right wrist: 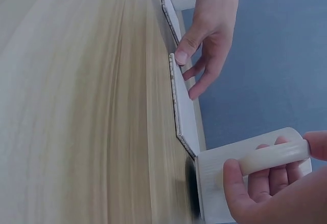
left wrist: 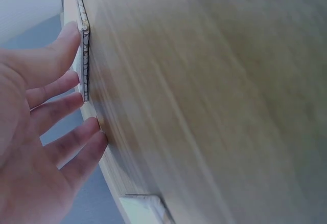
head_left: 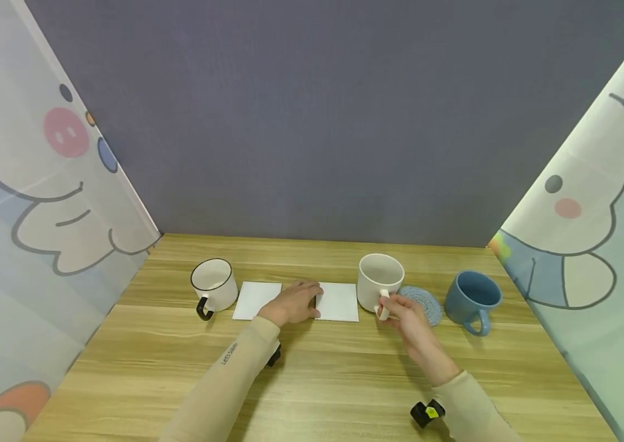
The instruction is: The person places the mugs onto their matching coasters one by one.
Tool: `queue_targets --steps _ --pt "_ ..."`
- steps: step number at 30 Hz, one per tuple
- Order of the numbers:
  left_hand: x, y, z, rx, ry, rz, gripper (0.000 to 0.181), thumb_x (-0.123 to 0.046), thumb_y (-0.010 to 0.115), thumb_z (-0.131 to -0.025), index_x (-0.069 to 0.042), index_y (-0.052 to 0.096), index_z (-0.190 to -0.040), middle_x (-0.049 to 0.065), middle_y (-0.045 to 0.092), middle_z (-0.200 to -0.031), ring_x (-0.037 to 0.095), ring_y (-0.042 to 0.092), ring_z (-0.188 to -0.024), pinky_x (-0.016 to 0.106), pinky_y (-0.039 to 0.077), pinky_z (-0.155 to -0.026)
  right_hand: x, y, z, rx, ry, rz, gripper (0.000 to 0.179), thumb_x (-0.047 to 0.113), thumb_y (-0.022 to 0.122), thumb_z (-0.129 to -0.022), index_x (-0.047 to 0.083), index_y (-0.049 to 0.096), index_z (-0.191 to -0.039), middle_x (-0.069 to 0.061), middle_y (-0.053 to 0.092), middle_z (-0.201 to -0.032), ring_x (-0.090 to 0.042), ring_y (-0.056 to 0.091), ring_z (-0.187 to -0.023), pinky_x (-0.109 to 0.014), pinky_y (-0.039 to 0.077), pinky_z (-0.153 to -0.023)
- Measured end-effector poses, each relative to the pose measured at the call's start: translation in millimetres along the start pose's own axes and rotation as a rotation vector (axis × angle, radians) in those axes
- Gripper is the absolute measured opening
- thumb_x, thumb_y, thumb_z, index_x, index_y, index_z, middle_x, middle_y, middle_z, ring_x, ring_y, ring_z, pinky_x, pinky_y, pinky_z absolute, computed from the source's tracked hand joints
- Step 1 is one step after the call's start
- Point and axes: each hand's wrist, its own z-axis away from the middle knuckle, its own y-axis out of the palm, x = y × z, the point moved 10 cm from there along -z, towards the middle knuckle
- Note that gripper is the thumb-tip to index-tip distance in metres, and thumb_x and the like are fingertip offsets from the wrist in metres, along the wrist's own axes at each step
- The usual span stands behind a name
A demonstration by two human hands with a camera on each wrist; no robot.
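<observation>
My right hand (head_left: 414,328) grips the handle of a plain white mug (head_left: 373,279); in the right wrist view its thumb and fingers curl round the handle (right wrist: 273,157). The mug is upright, just right of a white square coaster (head_left: 338,302). My left hand (head_left: 295,302) is over that coaster's left edge. Its thumb (left wrist: 69,37) touches the coaster's near corner, and its other fingers reach towards the far side, loosely straight. Left of this hand lies a second white square coaster (head_left: 253,301), partly covered by the hand and wrist.
A white enamel-look mug (head_left: 218,285) with black rim and handle stands at the left. Right of the plain mug are a round blue woven coaster (head_left: 425,304) and a blue mug (head_left: 469,301). A dark panel (head_left: 312,123) rises behind the wooden table (head_left: 345,380).
</observation>
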Motion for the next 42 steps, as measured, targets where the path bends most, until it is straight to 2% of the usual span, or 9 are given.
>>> queue_targets --steps 10,20,26,32,42 --pt "-0.2 0.9 0.3 0.0 -0.006 -0.001 0.061 -0.038 0.07 -0.095 -0.015 0.051 -0.149 0.003 0.038 -0.161 0.03 0.033 -0.147 0.051 0.033 -0.118 -3 -2 2.4 -0.041 -0.023 0.007 0.018 0.009 0.062 -0.1 -0.008 0.064 -0.095 -0.006 0.063 -0.085 -0.018 0.061 -0.09 -0.037 0.056 -0.087" --pt "-0.2 1.9 -0.2 0.003 0.008 -0.001 0.061 -0.036 0.07 -0.096 -0.015 0.05 -0.149 0.003 0.037 -0.161 0.03 0.033 -0.147 0.051 0.033 -0.119 -7 -4 3.7 -0.053 -0.047 -0.044 0.015 0.007 0.062 -0.1 -0.008 0.064 -0.095 -0.005 0.064 -0.081 -0.017 0.061 -0.086 -0.037 0.056 -0.086" --pt "0.1 1.7 -0.6 0.007 0.001 -0.008 0.061 -0.036 0.07 -0.096 -0.016 0.05 -0.15 0.002 0.037 -0.162 0.03 0.032 -0.148 0.052 0.033 -0.119 -4 -3 5.6 -0.063 -0.07 -0.079 0.013 0.005 0.063 -0.099 -0.007 0.064 -0.097 -0.005 0.064 -0.081 -0.017 0.063 -0.085 -0.034 0.055 -0.085" --pt "0.3 1.2 -0.6 0.007 -0.004 -0.008 0.061 -0.036 0.07 -0.096 -0.016 0.05 -0.15 0.002 0.036 -0.162 0.029 0.032 -0.148 0.052 0.033 -0.119 -1 -1 6.1 -0.067 -0.074 -0.091 0.014 0.008 0.064 -0.1 -0.006 0.064 -0.099 -0.005 0.064 -0.084 -0.018 0.063 -0.089 -0.034 0.054 -0.088" --pt "-0.7 1.1 -0.6 0.011 -0.009 -0.017 0.06 -0.036 0.07 -0.096 -0.017 0.051 -0.149 0.001 0.037 -0.161 0.029 0.032 -0.148 0.052 0.033 -0.118 8 12 6.4 -0.076 -0.103 -0.136 0.007 0.003 0.066 -0.097 -0.004 0.066 -0.095 -0.007 0.065 -0.083 -0.018 0.063 -0.084 -0.028 0.055 -0.081"
